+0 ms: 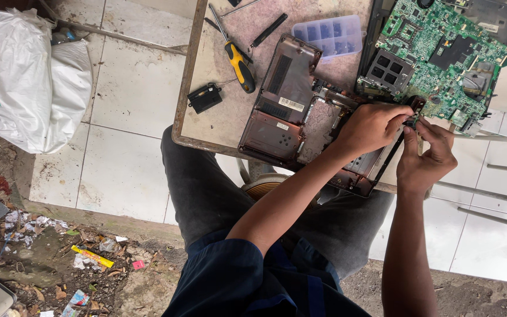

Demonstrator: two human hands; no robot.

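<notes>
A brown laptop base case (283,105) lies open on a small table (218,126), hanging over the near edge. My left hand (374,126) rests on the case's right side, its fingers curled round the black frame at the far right corner. My right hand (426,152) comes up from below and pinches a small black part (416,105) at that same corner. The fingertips of both hands meet there. Just beyond them lies a green motherboard (441,47).
On the table are a yellow and black screwdriver (239,64), a black slim tool (268,29), a small black component (205,97) and a clear compartment box (330,34). A white sack (24,76) sits on the tiled floor at left. Litter (89,255) lies at lower left.
</notes>
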